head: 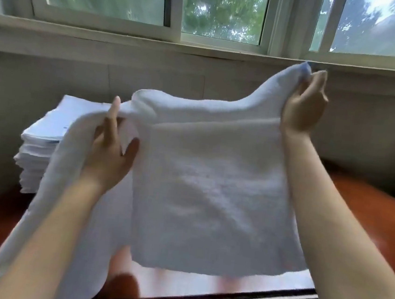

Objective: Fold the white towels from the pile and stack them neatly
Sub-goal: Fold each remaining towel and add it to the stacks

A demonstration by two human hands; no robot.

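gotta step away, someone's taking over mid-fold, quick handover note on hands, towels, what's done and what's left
Left hand: grips the left side of the white towel, bunched over the fingers.
Right hand: pinches the towel's upper right corner, raised higher than the left.
The towel hangs in the air over the wooden table, not yet folded flat.
Stack of folded towels: on the table at the left, near the wall.
Done: that stack.
Left: fold this towel and put it on the stack. No unfolded pile shows in this view.

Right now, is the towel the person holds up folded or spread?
Partly spread: the towel hangs between the left hand and right hand, one end draping left.
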